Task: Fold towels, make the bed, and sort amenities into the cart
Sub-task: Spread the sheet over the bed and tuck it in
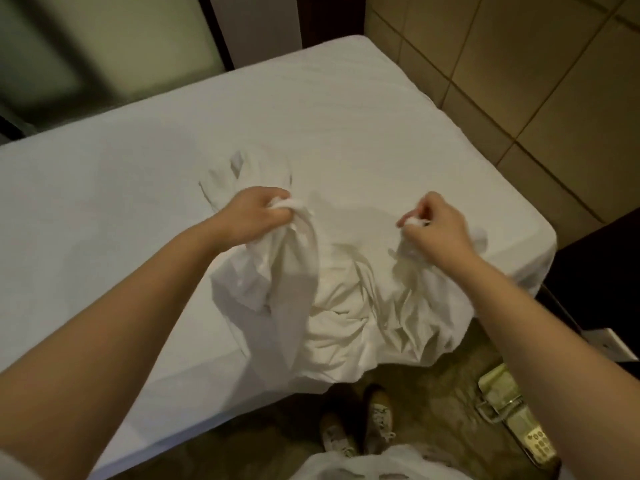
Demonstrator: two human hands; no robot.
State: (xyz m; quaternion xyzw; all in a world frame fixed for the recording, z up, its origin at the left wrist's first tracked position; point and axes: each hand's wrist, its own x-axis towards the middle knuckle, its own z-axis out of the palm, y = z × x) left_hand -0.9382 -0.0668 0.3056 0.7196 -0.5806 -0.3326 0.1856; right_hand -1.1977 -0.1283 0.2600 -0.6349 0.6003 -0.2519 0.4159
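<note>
A white sheet (346,306) lies bunched and crumpled over the near edge of the bed (311,109), hanging down toward the floor. My left hand (254,216) grips a gathered handful of the sheet, lifted a little above the mattress. My right hand (436,223) pinches another bunch of the same sheet to the right, with a loose end trailing past my wrist. Between my hands the cloth sags in folds. The mattress is covered in a smooth white fitted sheet.
A tiled wall (519,81) runs along the bed's right side. A dark nightstand (599,271) stands at the right edge. On the patterned carpet lie a pale telephone (512,410) and my shoes (360,424). A dark doorway frame (214,29) is beyond the bed.
</note>
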